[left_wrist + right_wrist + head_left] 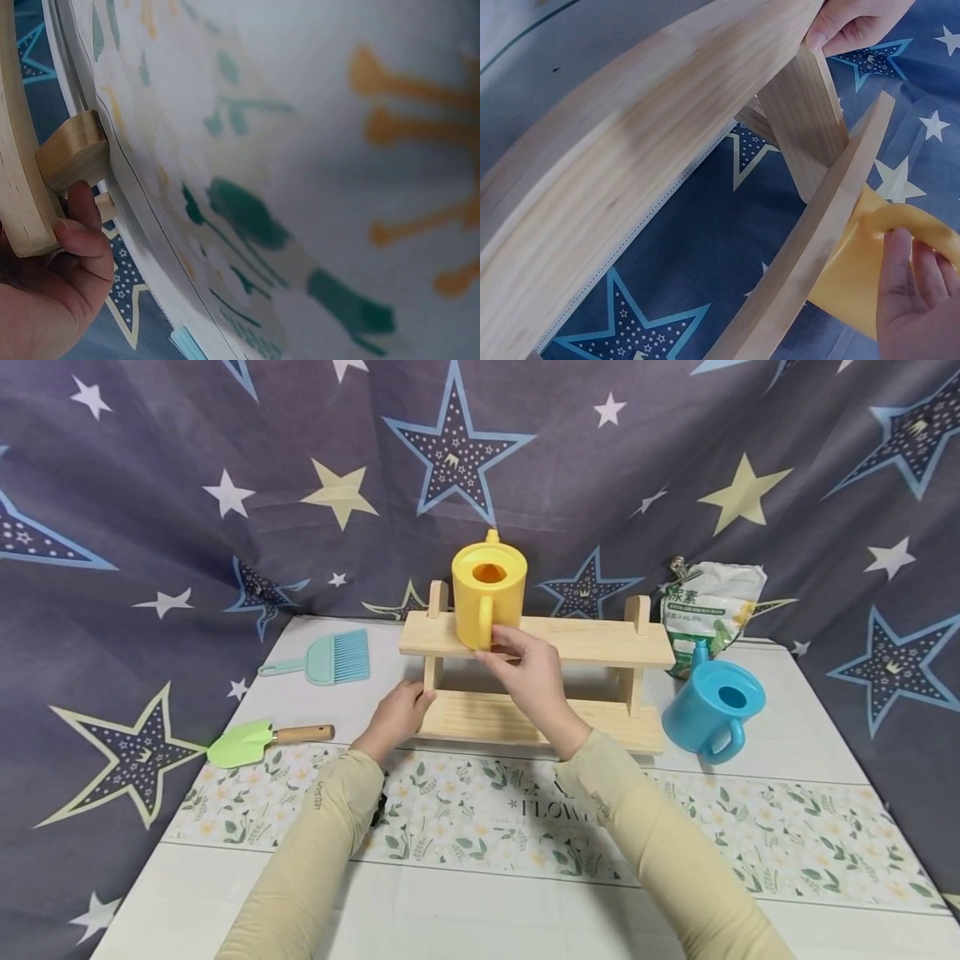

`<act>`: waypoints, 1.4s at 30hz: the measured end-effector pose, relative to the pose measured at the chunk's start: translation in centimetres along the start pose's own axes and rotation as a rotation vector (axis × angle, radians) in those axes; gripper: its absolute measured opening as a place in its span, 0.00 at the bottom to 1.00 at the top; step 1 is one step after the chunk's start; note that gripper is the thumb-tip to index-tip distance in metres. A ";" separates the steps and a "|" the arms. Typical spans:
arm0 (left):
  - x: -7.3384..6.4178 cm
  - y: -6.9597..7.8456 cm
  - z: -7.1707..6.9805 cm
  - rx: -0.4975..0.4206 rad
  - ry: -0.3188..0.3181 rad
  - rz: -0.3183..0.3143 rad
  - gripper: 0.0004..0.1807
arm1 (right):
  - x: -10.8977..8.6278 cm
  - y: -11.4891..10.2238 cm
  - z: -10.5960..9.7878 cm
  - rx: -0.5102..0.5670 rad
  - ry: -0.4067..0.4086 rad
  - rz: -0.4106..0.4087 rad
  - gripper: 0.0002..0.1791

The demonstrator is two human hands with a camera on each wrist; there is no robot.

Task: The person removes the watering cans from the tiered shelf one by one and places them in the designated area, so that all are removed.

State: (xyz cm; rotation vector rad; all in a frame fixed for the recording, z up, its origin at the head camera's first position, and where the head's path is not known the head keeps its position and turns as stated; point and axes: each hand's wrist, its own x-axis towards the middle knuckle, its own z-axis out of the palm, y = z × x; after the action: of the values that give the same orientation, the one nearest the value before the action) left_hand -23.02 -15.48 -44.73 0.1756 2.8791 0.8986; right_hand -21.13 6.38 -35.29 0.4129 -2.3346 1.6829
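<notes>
A two-tier wooden shelf stands on the table. On the left part of its upper board is a yellow watering can, handle facing me and spout to the back. My right hand holds the can by its handle; in the right wrist view the fingers curl at the yellow handle. My left hand grips the left end of the lower board, close to the side post; the left wrist view shows thumb and fingers around the board's end.
Right of the shelf stands a blue watering can, with a white and green bag closed by a clip behind it. To the left lie a teal brush and a green trowel with a wooden handle. A star-patterned curtain hangs behind the table.
</notes>
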 end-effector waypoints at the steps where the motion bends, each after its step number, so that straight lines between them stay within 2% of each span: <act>1: 0.0 0.0 0.0 0.002 -0.001 0.002 0.24 | 0.0 0.0 0.0 -0.012 0.002 0.003 0.20; 8: 0.0 0.0 0.0 -0.006 0.004 0.004 0.24 | 0.5 -0.2 0.4 -0.093 -0.004 -0.019 0.21; 12: 0.0 -0.1 0.1 -0.005 0.000 0.001 0.24 | 0.7 -0.2 0.4 -0.124 -0.016 -0.039 0.17; 17: 0.0 -0.1 0.1 0.003 -0.002 0.005 0.24 | 0.6 -0.2 0.0 -0.155 -0.019 -0.033 0.14; 23: 0.0 -0.1 0.0 0.006 0.004 0.012 0.24 | 0.2 -0.2 -0.4 -0.173 -0.016 -0.065 0.15; 32: -0.1 -0.1 0.0 0.003 0.008 0.009 0.24 | -0.9 0.3 -1.3 -0.116 0.001 -0.104 0.16; 42: 0.0 -0.1 0.1 0.004 0.014 0.010 0.24 | -2.3 0.4 -3.6 -0.075 0.039 -0.132 0.17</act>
State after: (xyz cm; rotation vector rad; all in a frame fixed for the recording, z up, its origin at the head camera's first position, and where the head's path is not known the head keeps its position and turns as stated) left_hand -23.05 -15.45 -44.87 0.1850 2.8961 0.8993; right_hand -19.02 10.15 -35.37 0.5025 -2.2803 1.5256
